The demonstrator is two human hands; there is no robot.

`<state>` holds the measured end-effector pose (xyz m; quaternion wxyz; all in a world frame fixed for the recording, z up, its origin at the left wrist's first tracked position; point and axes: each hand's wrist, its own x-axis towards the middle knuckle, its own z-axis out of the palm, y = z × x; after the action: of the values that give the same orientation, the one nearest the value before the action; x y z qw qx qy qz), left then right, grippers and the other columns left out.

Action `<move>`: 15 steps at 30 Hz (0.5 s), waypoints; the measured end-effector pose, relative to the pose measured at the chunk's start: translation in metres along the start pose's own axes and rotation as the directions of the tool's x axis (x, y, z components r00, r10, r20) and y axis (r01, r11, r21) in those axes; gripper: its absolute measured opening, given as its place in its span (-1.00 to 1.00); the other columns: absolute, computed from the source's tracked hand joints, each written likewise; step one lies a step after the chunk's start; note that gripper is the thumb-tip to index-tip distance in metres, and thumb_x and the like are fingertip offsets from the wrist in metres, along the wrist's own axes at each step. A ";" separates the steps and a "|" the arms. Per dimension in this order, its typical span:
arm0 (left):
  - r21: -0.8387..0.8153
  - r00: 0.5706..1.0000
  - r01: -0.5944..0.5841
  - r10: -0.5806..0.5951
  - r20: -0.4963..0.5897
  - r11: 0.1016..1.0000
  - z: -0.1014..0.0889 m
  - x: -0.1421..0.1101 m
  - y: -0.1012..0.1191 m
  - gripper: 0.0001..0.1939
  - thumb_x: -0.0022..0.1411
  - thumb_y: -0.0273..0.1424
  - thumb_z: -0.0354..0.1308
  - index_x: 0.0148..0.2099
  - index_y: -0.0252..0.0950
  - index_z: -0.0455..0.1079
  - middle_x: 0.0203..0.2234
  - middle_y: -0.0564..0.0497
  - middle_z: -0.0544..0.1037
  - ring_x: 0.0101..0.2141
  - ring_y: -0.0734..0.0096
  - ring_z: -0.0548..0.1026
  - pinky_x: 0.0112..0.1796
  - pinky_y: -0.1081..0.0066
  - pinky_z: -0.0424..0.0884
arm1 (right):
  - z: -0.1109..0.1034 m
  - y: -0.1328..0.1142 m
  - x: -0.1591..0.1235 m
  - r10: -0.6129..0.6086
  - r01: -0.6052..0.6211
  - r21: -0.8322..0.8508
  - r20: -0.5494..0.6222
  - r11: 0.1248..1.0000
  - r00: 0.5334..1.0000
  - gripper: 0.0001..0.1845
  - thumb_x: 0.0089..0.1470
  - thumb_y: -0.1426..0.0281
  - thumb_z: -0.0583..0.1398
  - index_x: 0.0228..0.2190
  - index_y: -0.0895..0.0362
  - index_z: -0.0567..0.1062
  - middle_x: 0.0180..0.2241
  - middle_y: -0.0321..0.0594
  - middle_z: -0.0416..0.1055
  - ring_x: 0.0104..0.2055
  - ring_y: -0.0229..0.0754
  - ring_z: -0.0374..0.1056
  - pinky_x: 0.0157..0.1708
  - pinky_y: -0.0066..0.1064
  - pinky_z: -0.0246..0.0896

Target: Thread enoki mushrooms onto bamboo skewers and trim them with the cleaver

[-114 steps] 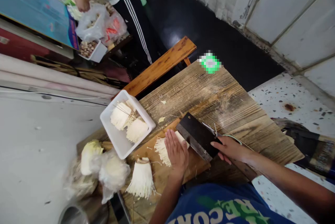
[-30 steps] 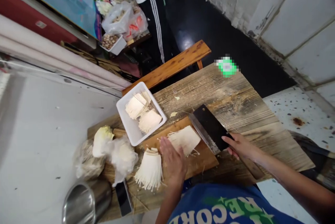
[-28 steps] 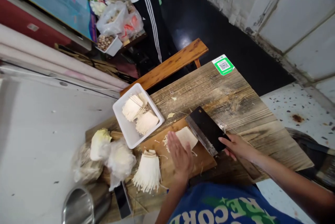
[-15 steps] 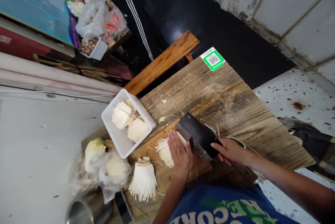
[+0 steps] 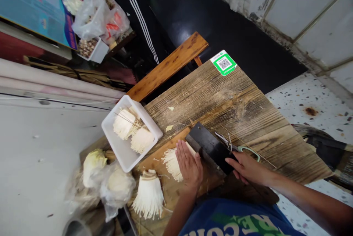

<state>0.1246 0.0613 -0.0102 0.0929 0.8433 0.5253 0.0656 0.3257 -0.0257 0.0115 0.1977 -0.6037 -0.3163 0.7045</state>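
My left hand (image 5: 189,164) lies flat with its fingers stretched out, pressing on a bunch of enoki mushrooms (image 5: 171,162) on the wooden cutting board (image 5: 176,138). The stem end of the bunch shows just past my fingers. Closed around the handle of a dark cleaver (image 5: 209,147) is my right hand (image 5: 245,166). The blade sits right beside the stem end; whether it touches the stems I cannot tell. A second enoki bunch (image 5: 149,195) lies fanned out at the board's left. Scissors (image 5: 248,150) with pale green handles lie partly behind my right hand.
A white plastic bin (image 5: 110,133) holding enoki bunches and thin sticks stands at the board's far left. Nearby are bagged vegetables (image 5: 117,184), a cabbage (image 5: 93,164) and a metal pot (image 5: 77,228). A bench (image 5: 171,67) and another person (image 5: 138,19) are beyond the table.
The cleaver has shifted slightly right and down, away from my left hand, showing more of the stem end. My left hand stays on the bunch. The whole view has shifted a little.
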 end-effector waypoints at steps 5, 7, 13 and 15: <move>-0.027 1.000 0.008 -0.007 0.009 1.000 0.002 -0.001 -0.001 -0.37 0.35 -0.40 -0.21 0.36 -0.51 -0.33 0.30 -0.36 -0.05 0.30 0.12 -0.16 0.24 -0.03 -0.08 | 0.001 -0.001 -0.001 0.013 -0.014 -0.036 -0.013 0.999 1.000 -0.68 0.19 0.11 -0.11 -0.42 0.08 0.14 -0.68 -0.34 0.32 -0.74 -0.30 0.23 -0.78 -0.53 0.05; -0.045 1.000 0.014 -0.014 0.004 0.999 0.002 -0.001 -0.001 -0.38 0.35 -0.40 -0.22 0.36 -0.50 -0.32 0.30 -0.35 -0.03 0.30 0.13 -0.16 0.24 -0.04 -0.08 | 0.000 -0.003 -0.001 0.014 -0.015 -0.066 -0.021 0.998 1.000 -0.68 0.19 0.11 -0.11 -0.43 0.08 0.14 -0.68 -0.33 0.32 -0.75 -0.29 0.23 -0.79 -0.53 0.02; -0.029 0.999 0.035 -0.035 -0.003 0.999 0.003 0.000 0.002 -0.38 0.35 -0.38 -0.21 0.36 -0.48 -0.30 0.30 -0.34 -0.03 0.30 0.12 -0.16 0.23 -0.02 -0.06 | -0.001 -0.009 -0.002 0.000 -0.004 -0.126 -0.032 0.992 0.999 -0.62 0.19 0.05 -0.11 -0.47 0.06 0.14 -0.67 -0.29 0.35 -0.75 -0.26 0.26 -0.78 -0.50 0.03; -0.033 0.999 0.048 -0.048 -0.003 0.998 0.003 0.000 0.002 -0.37 0.36 -0.38 -0.21 0.36 -0.49 -0.31 0.30 -0.35 -0.02 0.30 0.12 -0.16 0.23 -0.02 -0.07 | 0.002 -0.015 0.005 0.000 -0.006 -0.123 -0.047 0.992 0.999 -0.64 0.19 0.07 -0.09 -0.47 0.07 0.15 -0.68 -0.29 0.34 -0.74 -0.25 0.26 -0.78 -0.50 0.05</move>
<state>0.1270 0.0605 -0.0130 0.1073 0.8288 0.5443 0.0733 0.3210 -0.0121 0.0183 0.1664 -0.6314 -0.3536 0.6698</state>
